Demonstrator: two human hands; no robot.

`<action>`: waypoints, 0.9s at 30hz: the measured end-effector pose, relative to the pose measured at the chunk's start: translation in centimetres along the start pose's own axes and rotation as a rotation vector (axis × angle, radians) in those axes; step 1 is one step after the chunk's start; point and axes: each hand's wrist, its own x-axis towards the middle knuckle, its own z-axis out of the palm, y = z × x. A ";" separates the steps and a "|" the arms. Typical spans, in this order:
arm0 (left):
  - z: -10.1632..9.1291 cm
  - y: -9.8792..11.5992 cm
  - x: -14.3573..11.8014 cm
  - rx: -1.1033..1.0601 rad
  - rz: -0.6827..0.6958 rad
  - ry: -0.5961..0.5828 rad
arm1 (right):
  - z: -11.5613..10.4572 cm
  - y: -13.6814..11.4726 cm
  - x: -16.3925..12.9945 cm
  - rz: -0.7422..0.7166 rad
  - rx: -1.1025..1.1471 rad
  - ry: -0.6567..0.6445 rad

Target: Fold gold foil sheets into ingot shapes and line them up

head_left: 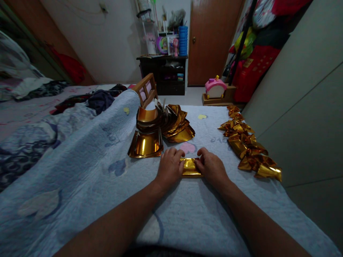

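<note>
A sheet of shiny gold foil paper [190, 167], folded into a flat band, lies on the blue bedspread in front of me. My left hand [171, 165] grips its left end, thumb on the foil and fingers curled over the far edge. At the right end, my right hand [211, 165] pinches the foil the same way. Just beyond my left hand are fanned stacks of loose gold foil paper [147, 143]. Off to the right runs a row of folded gold foil pieces [248, 146] with pointed ends.
The blue bedspread [107, 207] carries heart prints and rises in a ridge at left. A wooden bed rail [147, 89] stands behind the stacks. At right is a pale cabinet [302, 107]. Crumpled clothes [100, 101] lie at left, and a pink toy [215, 88] sits beyond the bed.
</note>
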 end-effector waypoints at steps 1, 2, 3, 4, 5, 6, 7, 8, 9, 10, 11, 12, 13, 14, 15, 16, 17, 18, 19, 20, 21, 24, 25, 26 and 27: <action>0.0 0.0 0.0 0.014 0.006 0.019 | 0.0 0.0 0.0 0.003 -0.002 -0.003; 0.0 -0.1 0.1 0.020 0.019 0.029 | -0.1 -0.1 0.0 0.007 -0.004 -0.007; 0.0 -0.1 0.1 0.017 0.045 0.023 | -0.1 -0.1 0.0 0.011 -0.006 -0.011; 0.1 -0.2 0.2 0.006 0.085 -0.002 | -0.1 -0.1 0.0 0.015 -0.009 -0.015; 0.1 -0.3 0.3 -0.011 0.132 -0.039 | -0.1 -0.1 0.0 0.016 -0.011 -0.017; 0.2 -0.4 0.3 -0.029 0.178 -0.083 | -0.1 -0.1 0.1 0.014 -0.013 -0.018; 0.2 -0.5 0.4 -0.043 0.216 -0.122 | -0.1 0.0 0.1 0.011 -0.013 -0.016; 0.2 -0.6 0.4 -0.050 0.241 -0.151 | -0.1 0.0 0.1 0.006 -0.013 -0.011; 0.2 -0.7 0.3 -0.049 0.251 -0.166 | 0.0 0.1 0.0 0.003 -0.010 -0.005; 0.1 -0.7 0.3 -0.043 0.256 -0.173 | 0.0 0.1 0.0 0.000 -0.008 0.002; 0.0 -0.7 0.1 -0.037 0.261 -0.178 | 0.0 0.2 0.0 -0.003 -0.007 0.010; -0.2 -0.6 0.0 -0.034 0.271 -0.186 | 0.0 0.2 0.0 -0.006 -0.009 0.018; -0.4 -0.5 -0.2 -0.032 0.281 -0.191 | -0.1 0.2 0.0 -0.010 -0.014 0.022; -0.5 -0.4 -0.3 -0.031 0.291 -0.195 | -0.1 0.2 0.0 -0.018 -0.019 0.023; -0.7 -0.3 -0.5 -0.030 0.298 -0.197 | -0.1 0.2 0.0 -0.026 -0.026 0.022; -0.8 -0.2 -0.6 -0.025 0.303 -0.200 | -0.2 0.2 0.0 -0.033 -0.032 0.019; -0.8 -0.1 -0.8 -0.016 0.306 -0.206 | -0.2 0.2 0.0 -0.038 -0.038 0.013; -0.8 -0.1 -0.9 -0.002 0.309 -0.211 | -0.2 0.2 0.0 -0.042 -0.045 0.007; -0.7 0.0 -1.0 0.019 0.314 -0.214 | -0.2 0.3 0.0 -0.045 -0.053 0.003; -0.6 0.0 -1.1 0.042 0.321 -0.212 | -0.2 0.3 0.1 -0.050 -0.060 0.001; -0.5 0.0 -1.1 0.064 0.331 -0.205 | -0.1 0.4 0.1 -0.056 -0.067 0.002; -0.2 -0.1 -1.3 0.095 0.368 -0.182 | 0.0 0.6 0.2 -0.070 -0.068 0.010; -0.2 -0.1 -1.4 0.093 0.375 -0.182 | 0.0 0.7 0.2 -0.070 -0.066 0.009; -0.2 -0.1 -1.4 0.088 0.376 -0.184 | 0.0 0.7 0.2 -0.072 -0.064 0.006; -0.3 -0.1 -1.5 0.081 0.375 -0.188 | 0.0 0.7 0.2 -0.075 -0.061 0.006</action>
